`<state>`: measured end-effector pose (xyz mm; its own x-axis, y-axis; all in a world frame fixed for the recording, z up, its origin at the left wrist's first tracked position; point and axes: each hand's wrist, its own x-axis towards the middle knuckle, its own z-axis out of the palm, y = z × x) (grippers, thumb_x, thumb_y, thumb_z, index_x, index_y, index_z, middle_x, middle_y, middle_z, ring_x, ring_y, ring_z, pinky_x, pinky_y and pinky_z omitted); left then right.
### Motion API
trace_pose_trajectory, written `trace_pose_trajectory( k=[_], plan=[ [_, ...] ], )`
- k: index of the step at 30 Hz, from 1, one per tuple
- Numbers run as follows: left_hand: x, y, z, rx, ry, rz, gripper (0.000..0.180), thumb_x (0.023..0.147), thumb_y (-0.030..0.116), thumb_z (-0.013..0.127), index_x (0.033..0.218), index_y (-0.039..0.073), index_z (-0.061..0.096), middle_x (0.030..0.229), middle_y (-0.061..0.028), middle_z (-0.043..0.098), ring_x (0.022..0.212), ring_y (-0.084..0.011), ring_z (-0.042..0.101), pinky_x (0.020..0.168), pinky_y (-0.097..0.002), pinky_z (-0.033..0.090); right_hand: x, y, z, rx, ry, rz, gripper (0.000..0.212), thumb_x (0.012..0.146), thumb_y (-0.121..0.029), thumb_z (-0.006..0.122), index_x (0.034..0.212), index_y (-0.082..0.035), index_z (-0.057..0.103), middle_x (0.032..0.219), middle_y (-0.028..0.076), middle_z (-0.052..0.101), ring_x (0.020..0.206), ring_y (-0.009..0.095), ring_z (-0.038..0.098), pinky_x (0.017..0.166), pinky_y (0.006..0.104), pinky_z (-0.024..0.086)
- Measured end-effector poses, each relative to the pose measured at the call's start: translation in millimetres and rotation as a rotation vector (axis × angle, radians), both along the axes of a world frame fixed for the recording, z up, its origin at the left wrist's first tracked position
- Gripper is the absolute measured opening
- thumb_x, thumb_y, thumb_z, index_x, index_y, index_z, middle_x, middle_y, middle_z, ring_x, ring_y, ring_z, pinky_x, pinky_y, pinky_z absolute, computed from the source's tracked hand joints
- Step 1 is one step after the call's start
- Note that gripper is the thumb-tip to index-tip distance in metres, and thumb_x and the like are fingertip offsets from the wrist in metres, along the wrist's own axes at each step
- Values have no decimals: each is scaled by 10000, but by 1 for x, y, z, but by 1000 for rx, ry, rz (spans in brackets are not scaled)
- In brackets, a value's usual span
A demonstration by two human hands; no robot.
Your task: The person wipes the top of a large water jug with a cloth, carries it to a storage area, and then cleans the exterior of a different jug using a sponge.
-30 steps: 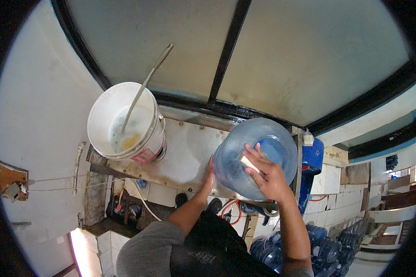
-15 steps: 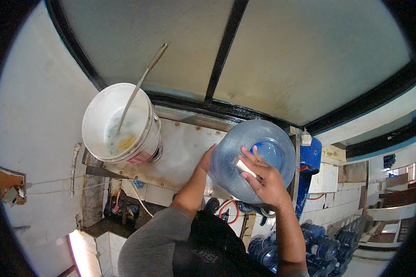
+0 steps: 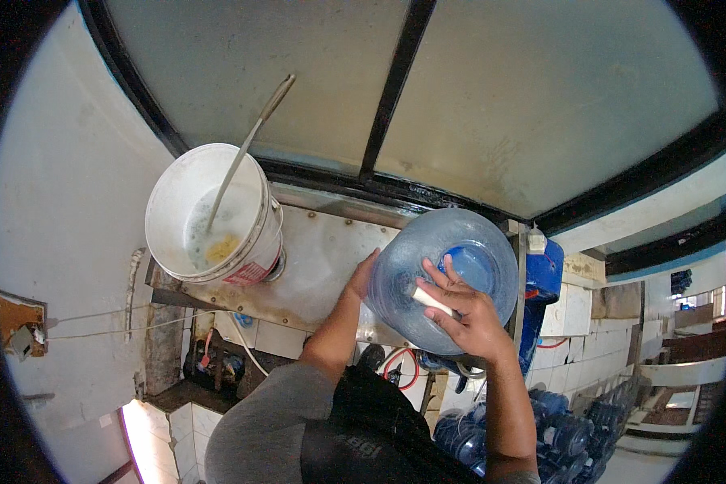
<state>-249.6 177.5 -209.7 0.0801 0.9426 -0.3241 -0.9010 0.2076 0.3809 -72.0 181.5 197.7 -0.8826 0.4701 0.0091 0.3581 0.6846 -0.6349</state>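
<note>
A large translucent blue water jug (image 3: 399,242) lies on its side on the metal bench, its round base toward me. My left hand (image 3: 363,274) grips the jug's left side; its fingertips are partly hidden behind the curve. Over the jug's near face, my right hand (image 3: 472,319) has a short cream-coloured handle (image 3: 434,301) pinched between thumb and fingers. What tool the handle belongs to, I cannot make out. The right fingers touch or hover just above the jug; I cannot tell which.
On the bench (image 3: 315,250), left of the jug, stands a white bucket (image 3: 173,189) with foamy liquid, a yellowish lump and a long-handled tool (image 3: 258,121) leaning out. Framed panels (image 3: 492,97) rise behind. Several blue jugs (image 3: 569,431) are on the floor at lower right, a blue object (image 3: 543,270) beside the bench.
The cream handle in my right hand has shifted slightly, and the right fingers have moved a little over the jug. My left hand and the jug stay nearly the same.
</note>
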Motion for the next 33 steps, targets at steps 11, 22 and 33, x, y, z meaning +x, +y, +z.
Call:
trace_pose_trajectory(
  k=[11,22,33],
  plan=[
    [47,-40,3,-230,-235,228,637,1040,561,386,1408,73,562,1376,-120,624,1229,-276,610,1085,-424,456,-5,0,3,151,-86,-102,419,964,-326,647,1373,-234,643,1584,40,440,1510,372,303,1204,606,228],
    [40,-60,250,-19,160,574,542,1059,368,432,1489,41,468,1491,-110,511,1369,-240,478,1171,-382,324,5,1,-3,82,-116,-39,462,937,-351,676,1393,-289,629,1602,42,410,1529,368,254,1208,628,196],
    [-17,-1,167,173,266,87,723,1024,568,451,1508,31,442,1481,-112,516,1337,-251,506,1145,-395,369,-5,-7,2,36,8,-125,385,944,-224,686,1327,-186,681,1558,92,471,1518,380,280,1203,510,279]
  ],
)
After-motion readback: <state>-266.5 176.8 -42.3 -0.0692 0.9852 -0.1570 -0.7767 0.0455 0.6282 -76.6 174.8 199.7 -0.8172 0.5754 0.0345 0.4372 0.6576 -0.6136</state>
